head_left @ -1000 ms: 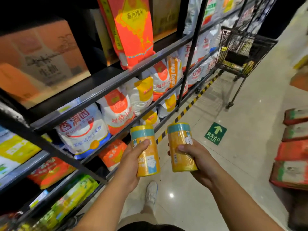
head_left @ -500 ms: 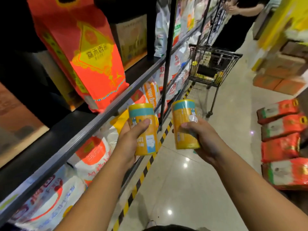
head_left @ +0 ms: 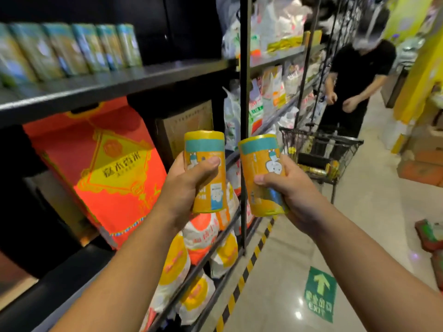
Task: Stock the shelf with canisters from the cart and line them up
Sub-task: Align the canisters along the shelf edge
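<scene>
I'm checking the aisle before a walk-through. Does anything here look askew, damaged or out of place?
The big orange bag on the middle shelf leans sideways rather than standing straight, and bags lie on the floor at the right. Both held canisters look undented.

Entry, as I see it through the head camera.

- Left hand (head_left: 189, 185): bare.
- Right hand (head_left: 294, 188): bare.
- Left forearm (head_left: 119, 271): uncovered from the wrist down to the bottom edge of my view.
- Right forearm (head_left: 359, 259): likewise uncovered to the edge.
- Left thumbnail (head_left: 214, 161): short, plain.
- Right thumbnail (head_left: 259, 180): the same.

The upper arms lie outside my view, so I cannot tell what clothing is worn.
</scene>
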